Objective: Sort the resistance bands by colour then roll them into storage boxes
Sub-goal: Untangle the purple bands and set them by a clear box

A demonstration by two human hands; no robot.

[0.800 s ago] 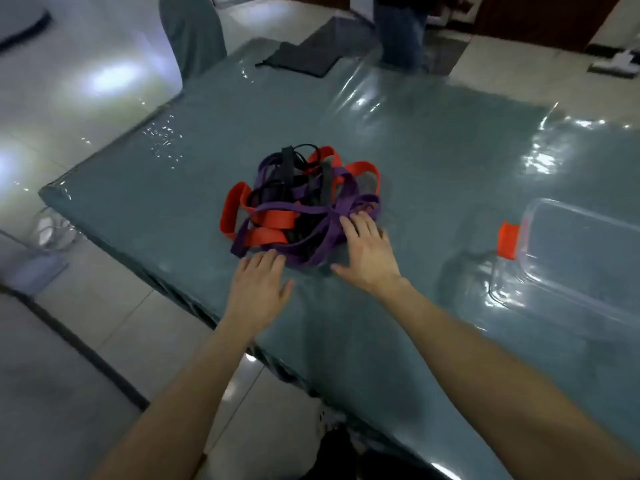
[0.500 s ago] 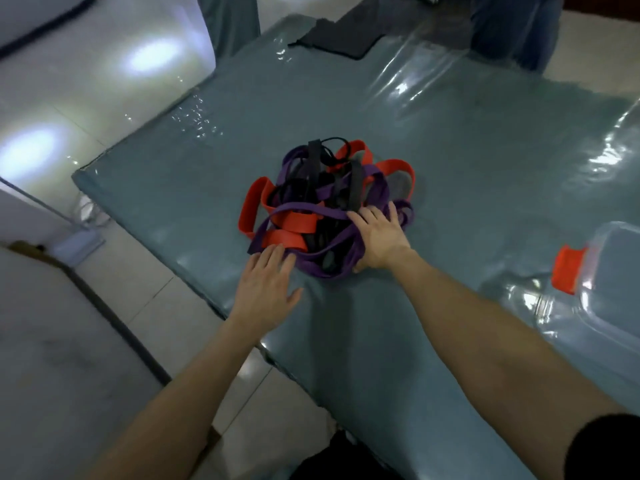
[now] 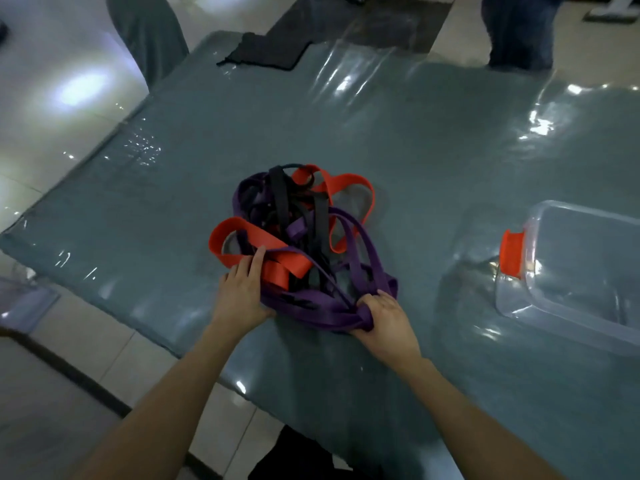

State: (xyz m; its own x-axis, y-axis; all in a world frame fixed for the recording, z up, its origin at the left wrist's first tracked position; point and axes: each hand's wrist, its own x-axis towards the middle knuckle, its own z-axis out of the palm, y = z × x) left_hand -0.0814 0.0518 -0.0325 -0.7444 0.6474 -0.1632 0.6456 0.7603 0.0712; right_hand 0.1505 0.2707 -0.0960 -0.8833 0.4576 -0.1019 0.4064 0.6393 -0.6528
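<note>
— Where are the bands (image 3: 301, 230)?
— Tangled together mid-worktop (image 3: 415, 150), orange, purple and black. The clear box (image 3: 588, 271) lies well apart to the right.
— And the grips?
— Left grip (image 3: 242, 296) is flat, with straight fingers resting on an orange band (image 3: 249, 237). Right grip (image 3: 384, 322) is curled round a purple band (image 3: 311, 306) at the tangle's near edge.
</note>
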